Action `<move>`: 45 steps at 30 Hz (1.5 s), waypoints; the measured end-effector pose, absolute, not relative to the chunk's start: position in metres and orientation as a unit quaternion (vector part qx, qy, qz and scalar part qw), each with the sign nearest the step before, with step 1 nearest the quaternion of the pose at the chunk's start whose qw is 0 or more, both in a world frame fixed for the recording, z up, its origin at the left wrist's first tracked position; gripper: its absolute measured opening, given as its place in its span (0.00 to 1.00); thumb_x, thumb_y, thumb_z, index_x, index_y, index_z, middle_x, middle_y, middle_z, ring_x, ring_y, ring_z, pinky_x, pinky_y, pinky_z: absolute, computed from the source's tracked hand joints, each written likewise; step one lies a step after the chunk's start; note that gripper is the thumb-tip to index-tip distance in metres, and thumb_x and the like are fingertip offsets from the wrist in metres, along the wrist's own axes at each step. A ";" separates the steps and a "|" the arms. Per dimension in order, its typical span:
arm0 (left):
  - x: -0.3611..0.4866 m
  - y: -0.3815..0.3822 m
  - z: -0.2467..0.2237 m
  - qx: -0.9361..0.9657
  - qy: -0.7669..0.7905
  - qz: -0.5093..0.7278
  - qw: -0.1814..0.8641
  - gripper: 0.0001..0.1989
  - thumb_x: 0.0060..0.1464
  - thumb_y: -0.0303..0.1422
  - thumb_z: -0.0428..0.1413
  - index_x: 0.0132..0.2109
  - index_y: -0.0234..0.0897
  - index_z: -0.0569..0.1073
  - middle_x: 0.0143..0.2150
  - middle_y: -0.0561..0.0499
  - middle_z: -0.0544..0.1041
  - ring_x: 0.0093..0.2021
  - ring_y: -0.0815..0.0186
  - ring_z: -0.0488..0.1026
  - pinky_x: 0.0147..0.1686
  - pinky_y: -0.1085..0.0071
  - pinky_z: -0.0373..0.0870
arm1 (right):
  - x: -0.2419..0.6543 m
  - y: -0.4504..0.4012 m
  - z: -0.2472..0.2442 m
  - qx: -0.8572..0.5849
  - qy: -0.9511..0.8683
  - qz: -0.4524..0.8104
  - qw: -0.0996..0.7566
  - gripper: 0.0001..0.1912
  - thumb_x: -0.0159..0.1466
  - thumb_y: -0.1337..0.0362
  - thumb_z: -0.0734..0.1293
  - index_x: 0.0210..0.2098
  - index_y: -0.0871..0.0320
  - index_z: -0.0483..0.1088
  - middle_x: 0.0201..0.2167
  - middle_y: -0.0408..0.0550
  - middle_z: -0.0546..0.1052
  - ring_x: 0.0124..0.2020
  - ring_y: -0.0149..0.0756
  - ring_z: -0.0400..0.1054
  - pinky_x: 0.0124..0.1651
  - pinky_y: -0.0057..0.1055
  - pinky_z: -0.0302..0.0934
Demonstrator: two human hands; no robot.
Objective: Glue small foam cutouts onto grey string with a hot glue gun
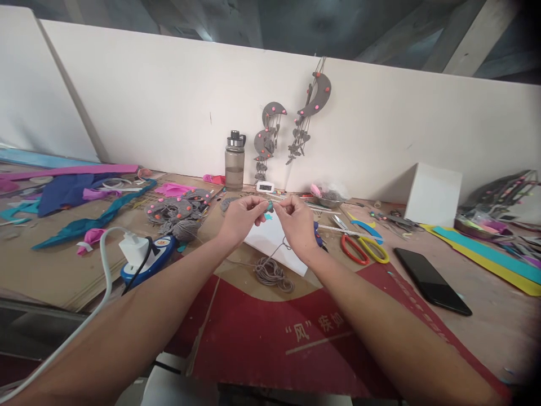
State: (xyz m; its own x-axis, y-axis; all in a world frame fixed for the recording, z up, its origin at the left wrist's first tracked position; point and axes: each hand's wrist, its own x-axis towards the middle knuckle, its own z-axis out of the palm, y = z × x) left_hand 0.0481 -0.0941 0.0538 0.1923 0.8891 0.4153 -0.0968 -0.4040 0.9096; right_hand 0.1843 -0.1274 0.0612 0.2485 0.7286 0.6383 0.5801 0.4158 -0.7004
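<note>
My left hand [245,219] and my right hand [297,224] meet over a white board [291,258]. Between their fingertips is a small teal piece [269,206], too small to name more closely. The left fingers are pinched on it; the right thumb and forefinger are pressed together right at its edge, and what they grip is hidden. Another teal scrap [268,216] shows just below the left fingertips. Grey yarn [273,273] lies loosely coiled below the hands, and a strand runs up beside the right hand.
Red-and-yellow scissors [357,245] and a black phone [431,280] lie to the right. A power strip [154,256] with a plugged-in charger stands left, near grey yarn ornaments [169,208]. Behind are a water bottle [235,163], a small digital clock [265,186] and hanging grey crescents [320,96].
</note>
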 end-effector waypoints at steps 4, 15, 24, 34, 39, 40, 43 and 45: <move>0.047 -0.094 0.055 0.650 0.314 0.539 0.435 0.13 0.50 0.42 0.58 0.31 0.35 0.74 0.19 0.53 0.69 0.19 0.73 0.61 0.22 0.75 0.57 | 0.187 -0.127 0.062 -0.530 -0.605 0.114 0.583 0.08 0.57 0.59 0.65 0.33 0.57 0.68 0.19 0.35 0.56 0.23 0.28 0.51 0.29 0.27 0.49; 0.047 -0.087 0.052 0.553 0.247 0.506 0.614 0.16 0.45 0.40 0.63 0.38 0.33 0.74 0.29 0.49 0.74 0.24 0.72 0.69 0.21 0.76 0.59 | 0.192 -0.117 0.055 -0.505 -0.548 0.264 0.612 0.12 0.53 0.56 0.65 0.27 0.60 0.70 0.21 0.40 0.66 0.22 0.25 0.52 0.26 0.25 0.48; 0.034 -0.071 0.046 0.457 0.338 0.575 0.588 0.12 0.44 0.31 0.52 0.21 0.37 0.56 0.17 0.57 0.59 0.15 0.78 0.52 0.14 0.78 0.44 | 0.189 -0.122 0.052 -0.507 -0.502 0.331 0.618 0.13 0.50 0.55 0.65 0.27 0.60 0.68 0.18 0.36 0.61 0.18 0.22 0.46 0.22 0.24 0.42; 0.036 -0.058 0.032 0.550 0.350 0.551 0.521 0.11 0.50 0.36 0.55 0.25 0.32 0.68 0.27 0.49 0.70 0.23 0.73 0.66 0.22 0.76 0.60 | 0.191 -0.115 0.045 -0.528 -0.513 0.299 0.607 0.15 0.50 0.54 0.64 0.27 0.61 0.70 0.16 0.38 0.63 0.19 0.25 0.52 0.23 0.25 0.46; 0.038 -0.056 0.030 0.551 0.344 0.539 0.536 0.07 0.48 0.31 0.54 0.28 0.30 0.71 0.29 0.47 0.73 0.28 0.71 0.69 0.29 0.73 0.65 | 0.192 -0.113 0.043 -0.528 -0.511 0.293 0.611 0.14 0.51 0.55 0.64 0.28 0.61 0.70 0.17 0.38 0.64 0.19 0.25 0.51 0.23 0.25 0.45; 0.038 -0.056 0.030 0.551 0.342 0.536 0.540 0.06 0.47 0.30 0.54 0.28 0.30 0.71 0.29 0.47 0.73 0.28 0.71 0.69 0.30 0.72 0.65 | 0.192 -0.112 0.042 -0.528 -0.510 0.291 0.613 0.14 0.50 0.55 0.64 0.27 0.61 0.70 0.17 0.38 0.64 0.19 0.25 0.51 0.23 0.25 0.45; 0.038 -0.055 0.028 0.546 0.338 0.549 0.535 0.02 0.42 0.26 0.53 0.27 0.32 0.70 0.24 0.51 0.70 0.23 0.73 0.66 0.25 0.74 0.61 | 0.193 -0.111 0.040 -0.525 -0.511 0.287 0.617 0.13 0.50 0.56 0.64 0.27 0.61 0.70 0.19 0.38 0.65 0.20 0.24 0.51 0.23 0.25 0.46; 0.036 -0.056 0.028 0.544 0.326 0.562 0.531 0.01 0.39 0.25 0.52 0.24 0.33 0.67 0.19 0.55 0.65 0.18 0.76 0.59 0.20 0.76 0.52 | 0.193 -0.110 0.039 -0.523 -0.513 0.289 0.616 0.11 0.50 0.57 0.64 0.26 0.60 0.70 0.19 0.38 0.65 0.20 0.24 0.50 0.24 0.25 0.46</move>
